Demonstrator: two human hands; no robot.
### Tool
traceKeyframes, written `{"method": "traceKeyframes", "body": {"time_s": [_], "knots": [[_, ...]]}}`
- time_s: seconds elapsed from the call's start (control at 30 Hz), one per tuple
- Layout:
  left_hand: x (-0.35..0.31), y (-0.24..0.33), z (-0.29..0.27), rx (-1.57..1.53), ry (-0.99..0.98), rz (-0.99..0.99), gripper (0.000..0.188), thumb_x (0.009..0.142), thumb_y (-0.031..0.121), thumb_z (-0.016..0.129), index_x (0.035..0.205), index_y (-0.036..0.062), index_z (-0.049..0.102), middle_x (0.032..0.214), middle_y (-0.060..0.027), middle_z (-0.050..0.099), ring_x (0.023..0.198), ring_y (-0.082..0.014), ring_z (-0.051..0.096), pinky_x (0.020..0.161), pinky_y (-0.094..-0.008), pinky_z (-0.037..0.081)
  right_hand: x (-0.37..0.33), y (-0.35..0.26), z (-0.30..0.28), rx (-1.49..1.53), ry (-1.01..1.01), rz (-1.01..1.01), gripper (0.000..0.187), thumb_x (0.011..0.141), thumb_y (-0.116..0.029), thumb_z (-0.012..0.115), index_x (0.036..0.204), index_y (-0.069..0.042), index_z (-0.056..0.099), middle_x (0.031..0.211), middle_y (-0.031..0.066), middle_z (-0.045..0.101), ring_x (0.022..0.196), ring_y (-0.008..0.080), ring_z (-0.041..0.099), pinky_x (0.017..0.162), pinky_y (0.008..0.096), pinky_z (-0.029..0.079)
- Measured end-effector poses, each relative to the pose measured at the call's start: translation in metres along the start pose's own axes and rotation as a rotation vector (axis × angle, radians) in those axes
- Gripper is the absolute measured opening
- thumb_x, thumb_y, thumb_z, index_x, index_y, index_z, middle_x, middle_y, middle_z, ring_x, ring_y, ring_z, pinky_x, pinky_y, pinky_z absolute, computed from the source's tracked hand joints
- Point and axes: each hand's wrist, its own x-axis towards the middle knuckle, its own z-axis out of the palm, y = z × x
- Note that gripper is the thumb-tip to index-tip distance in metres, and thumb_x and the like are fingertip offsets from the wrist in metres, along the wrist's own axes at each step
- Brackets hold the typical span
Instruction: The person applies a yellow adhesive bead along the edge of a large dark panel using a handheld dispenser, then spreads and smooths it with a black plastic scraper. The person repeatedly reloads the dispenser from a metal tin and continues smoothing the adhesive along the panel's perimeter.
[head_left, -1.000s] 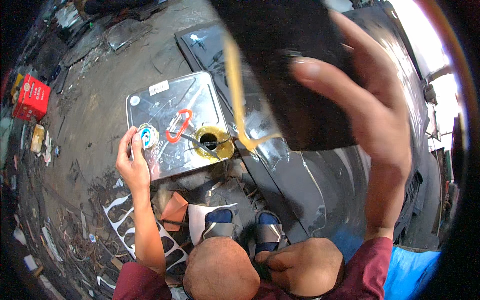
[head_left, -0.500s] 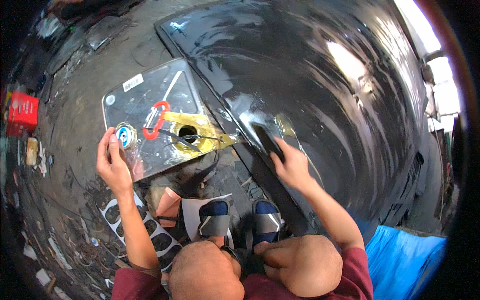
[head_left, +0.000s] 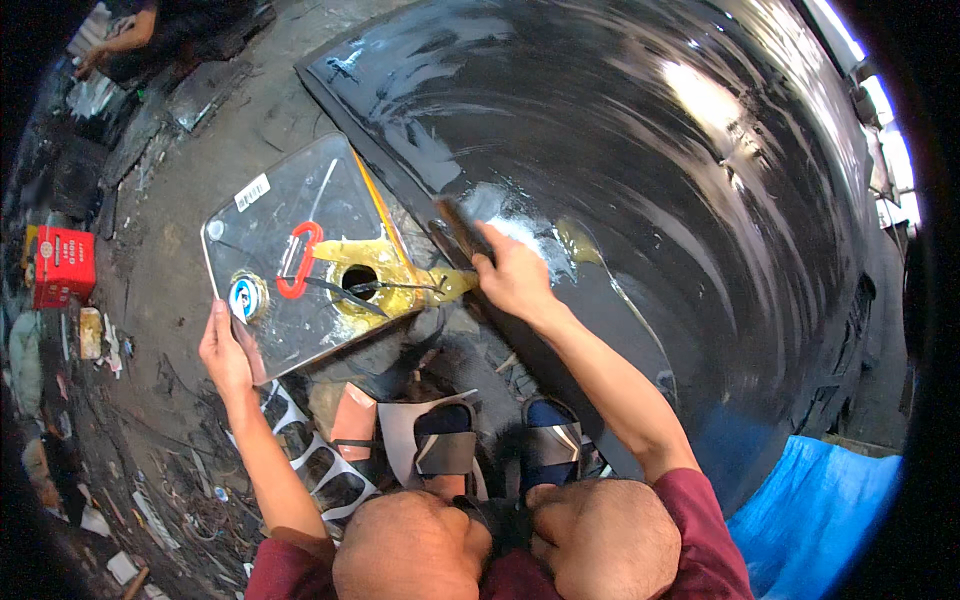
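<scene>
On the left, my left hand [head_left: 226, 348] grips the near left edge of a clear plastic container [head_left: 275, 215]. A blue-and-white can top [head_left: 245, 297] and a red carabiner-shaped handle [head_left: 309, 262] show on its upper face. Yellowish glue [head_left: 395, 263] crusts the round hole [head_left: 359, 284] and the corner pointing at my right hand. My right hand [head_left: 515, 275] is closed around a dark flat strip-like tool [head_left: 462, 228], held over the left edge of a large black sheet [head_left: 620, 170]. A wet whitish smear [head_left: 535, 232] lies on the sheet beside that hand.
My sandalled feet [head_left: 448, 450] rest below the container, near cut-out scraps [head_left: 345, 485] and a pinkish block [head_left: 355, 425]. A red box [head_left: 65, 268] stands far left. Blue sheeting [head_left: 820, 520] lies at lower right. Another person's arm [head_left: 125, 42] shows at top left.
My right hand has swept the tool left and away from me across the sheet's edge. My left hand has slid from beside the can top down to the container's edge.
</scene>
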Motion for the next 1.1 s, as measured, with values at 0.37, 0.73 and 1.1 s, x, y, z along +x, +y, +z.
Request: {"method": "traceKeyframes", "body": {"time_s": [0.37,0.73,1.1], "knots": [[0.011,-0.017,-0.008,0.030,0.093,0.118,0.034,0.107,0.027,0.060,0.121,-0.0022,0.073,0.088,0.0032,0.066,0.069,-0.0035,0.054,0.060,-0.0208,0.043,-0.038,-0.096,-0.029,0.317,0.231,-0.338,0.044,0.089,-0.005,0.069,0.133,-0.010,0.065,0.106,0.0217,0.074,0.090,0.0391,0.073,0.076,0.0443,0.059],[0.026,-0.002,-0.022,0.104,-0.014,0.160,0.034,0.104,0.016,0.064,0.128,-0.0065,0.069,0.115,-0.0081,0.074,0.101,-0.0119,0.066,0.091,-0.0268,0.053,-0.057,0.087,-0.144,-0.270,0.231,0.290,0.046,0.097,-0.021,0.061,0.141,-0.015,0.054,0.114,0.0245,0.070,0.108,0.0426,0.068,0.089,0.0511,0.053],[0.033,-0.006,-0.064,0.175,0.087,0.187,0.037,0.104,0.017,0.063,0.131,-0.0077,0.066,0.121,-0.0100,0.072,0.107,-0.0133,0.066,0.096,-0.0271,0.051,-0.026,0.023,-0.054,-0.294,-0.204,-0.066,0.053,0.088,-0.014,0.062,0.141,-0.014,0.055,0.093,0.0201,0.073,0.087,0.0388,0.072,0.073,0.0518,0.058]]}}
